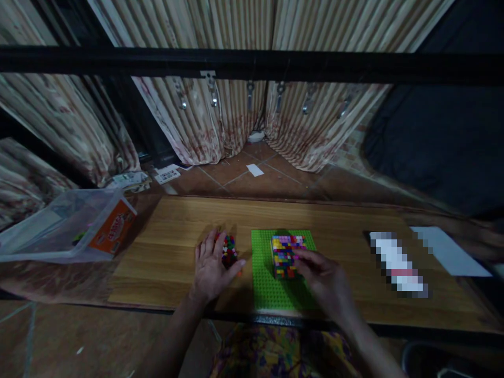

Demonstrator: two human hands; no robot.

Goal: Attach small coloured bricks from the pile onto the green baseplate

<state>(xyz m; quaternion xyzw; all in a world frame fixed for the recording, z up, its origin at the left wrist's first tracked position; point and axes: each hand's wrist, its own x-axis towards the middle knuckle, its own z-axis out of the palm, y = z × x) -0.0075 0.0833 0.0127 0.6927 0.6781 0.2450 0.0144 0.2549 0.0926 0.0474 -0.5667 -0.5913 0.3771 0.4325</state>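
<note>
A green baseplate (264,278) lies on the wooden table (338,220) in front of me. On it stands a block (285,251) built of many small coloured bricks. My right hand (323,278) rests against the block's right side, fingers curled onto it. My left hand (210,268) lies just left of the plate, its fingers spread over a small pile of loose coloured bricks (229,249), thumb pointing toward the plate.
A clear plastic tub (59,228) with an orange label sits off the table's left end. A blurred-out object (399,264) and a white sheet (449,249) lie at the right. Curtains hang behind, papers lie on the tiled floor.
</note>
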